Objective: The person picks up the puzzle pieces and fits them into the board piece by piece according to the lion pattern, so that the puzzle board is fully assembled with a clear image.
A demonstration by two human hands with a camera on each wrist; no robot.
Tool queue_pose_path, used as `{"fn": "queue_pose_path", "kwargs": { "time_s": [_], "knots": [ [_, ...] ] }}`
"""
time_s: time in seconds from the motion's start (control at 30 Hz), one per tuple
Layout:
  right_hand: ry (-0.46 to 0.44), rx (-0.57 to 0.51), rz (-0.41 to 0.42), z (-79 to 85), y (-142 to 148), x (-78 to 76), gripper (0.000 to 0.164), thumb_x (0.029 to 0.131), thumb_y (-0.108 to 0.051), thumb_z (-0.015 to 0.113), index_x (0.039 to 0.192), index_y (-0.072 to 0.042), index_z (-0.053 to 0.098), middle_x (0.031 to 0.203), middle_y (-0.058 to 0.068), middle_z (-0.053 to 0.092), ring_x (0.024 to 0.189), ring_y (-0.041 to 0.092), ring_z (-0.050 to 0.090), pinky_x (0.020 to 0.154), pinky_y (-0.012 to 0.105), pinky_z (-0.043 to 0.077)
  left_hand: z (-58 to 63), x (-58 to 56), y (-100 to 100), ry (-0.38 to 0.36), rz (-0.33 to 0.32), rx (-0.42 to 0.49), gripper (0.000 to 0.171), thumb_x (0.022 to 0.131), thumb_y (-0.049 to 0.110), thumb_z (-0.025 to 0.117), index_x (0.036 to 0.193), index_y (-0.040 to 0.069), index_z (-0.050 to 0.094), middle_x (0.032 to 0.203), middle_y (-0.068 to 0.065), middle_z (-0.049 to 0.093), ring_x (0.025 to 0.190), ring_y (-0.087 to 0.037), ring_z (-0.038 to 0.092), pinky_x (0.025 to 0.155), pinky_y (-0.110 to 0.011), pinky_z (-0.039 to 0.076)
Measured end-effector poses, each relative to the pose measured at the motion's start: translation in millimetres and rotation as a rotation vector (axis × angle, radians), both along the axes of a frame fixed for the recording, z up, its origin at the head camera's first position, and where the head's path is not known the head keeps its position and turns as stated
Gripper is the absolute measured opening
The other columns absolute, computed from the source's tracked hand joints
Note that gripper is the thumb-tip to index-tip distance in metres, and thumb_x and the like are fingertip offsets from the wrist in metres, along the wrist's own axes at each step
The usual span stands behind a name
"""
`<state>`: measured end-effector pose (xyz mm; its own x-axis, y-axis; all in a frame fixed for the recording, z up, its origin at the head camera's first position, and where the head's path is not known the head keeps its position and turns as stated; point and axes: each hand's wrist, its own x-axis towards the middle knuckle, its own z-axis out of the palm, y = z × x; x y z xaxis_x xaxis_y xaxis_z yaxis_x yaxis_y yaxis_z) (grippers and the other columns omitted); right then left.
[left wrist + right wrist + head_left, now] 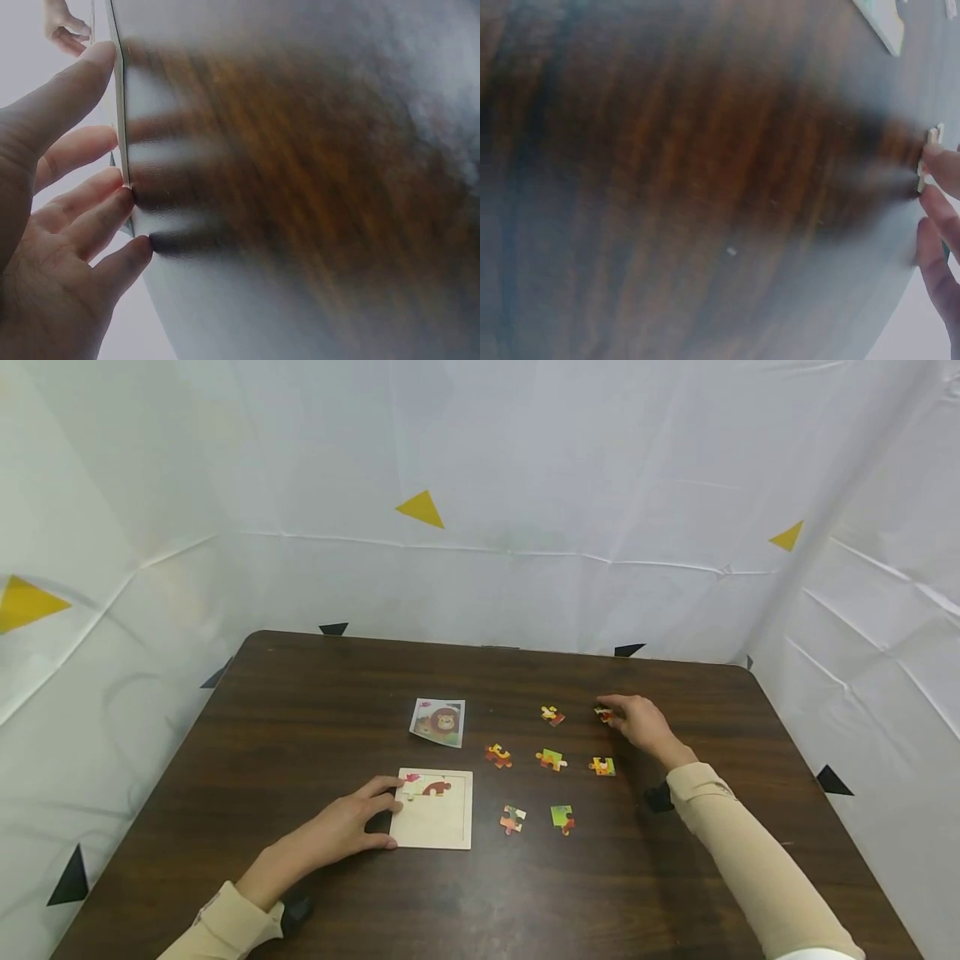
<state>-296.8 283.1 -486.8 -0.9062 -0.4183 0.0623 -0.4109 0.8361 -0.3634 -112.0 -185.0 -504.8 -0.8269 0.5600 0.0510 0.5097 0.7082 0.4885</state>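
Dk brown table (480, 902), puzzle tray (435, 825) L of ctr, lion pic (442, 724) behind, jigsaw pcs (552, 759) to R

Pictured flat: pale square jigsaw tray (435, 822), pink-to-brown pieces (435, 787) fitted at ten to twelve o'clock; outside, toward two and three, six loose picture-up pieces (552, 760); at two, one pinched, partly hidden piece (603, 715).

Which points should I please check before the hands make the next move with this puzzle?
1. Board lies on the table: ok.
2. Left hand touches the board's left edge: ok.
3. Right hand has its fingers on a puzzle piece: ok.
4. That piece is lifted off the table: cannot tell.
5. Picture card lies face up, uncovered: ok.
6. Board is filled: not ok; six other loose pieces lie beside it.
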Motion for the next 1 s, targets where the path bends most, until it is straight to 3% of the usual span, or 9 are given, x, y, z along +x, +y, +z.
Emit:
{"fn": "queue_pose_path", "kwargs": {
  "time_s": [0.3, 0.5, 0.83, 1.0],
  "knots": [
    [0.048, -0.07, -0.085, -5.5, 0.3, 5.8, 0.039, 0.087, 0.003, 0.067, 0.125, 0.003, 0.06, 0.12, 0.023, 0.063, 0.102, 0.04, 0.062, 0.081, 0.054, 0.05, -0.5, 0.3, 1.2, -0.018, 0.013, -0.011, 0.043, 0.079, 0.031, 0.079, 0.114, 0.009, 0.065, 0.141, -0.007, 0.042, 0.102, -0.019, 0.06, 0.083, -0.032, 0.054],
    [0.07, -0.018, -0.102, -5.1, -0.6, 9.1, 0.038, 0.086, -0.004, 0.071, 0.122, 0.001, 0.062, 0.119, 0.022, 0.062, 0.095, 0.038, 0.063, 0.072, 0.052, 0.052, 0.7, -0.5, 1.2, -0.016, 0.005, -0.012, 0.042, 0.08, 0.029, 0.079, 0.112, 0.008, 0.065, 0.14, -0.01, 0.043, 0.103, -0.021, 0.06, 0.083, -0.034, 0.053],
    [0.241, 0.119, 0.015, -6.7, -2.2, 13.8, 0.015, 0.087, -0.007, 0.071, 0.1, -0.001, 0.073, 0.102, 0.017, 0.064, 0.08, 0.032, 0.066, 0.064, 0.05, 0.053, 0.8, -0.8, 1.1, -0.018, 0.002, -0.018, 0.042, 0.08, 0.029, 0.079, 0.113, 0.007, 0.065, 0.14, -0.011, 0.043, 0.107, -0.023, 0.059, 0.084, -0.035, 0.053],
    [0.27, 0.145, 0.061, -6.7, -3.1, 15.5, 0.012, 0.087, -0.005, 0.07, 0.096, 0.0, 0.074, 0.099, 0.017, 0.063, 0.08, 0.03, 0.065, 0.067, 0.046, 0.055, 1.1, -0.2, 1.3, -0.016, 0.004, -0.012, 0.042, 0.079, 0.029, 0.079, 0.113, 0.007, 0.065, 0.14, -0.01, 0.043, 0.106, -0.023, 0.059, 0.083, -0.035, 0.053]
  ]
}}
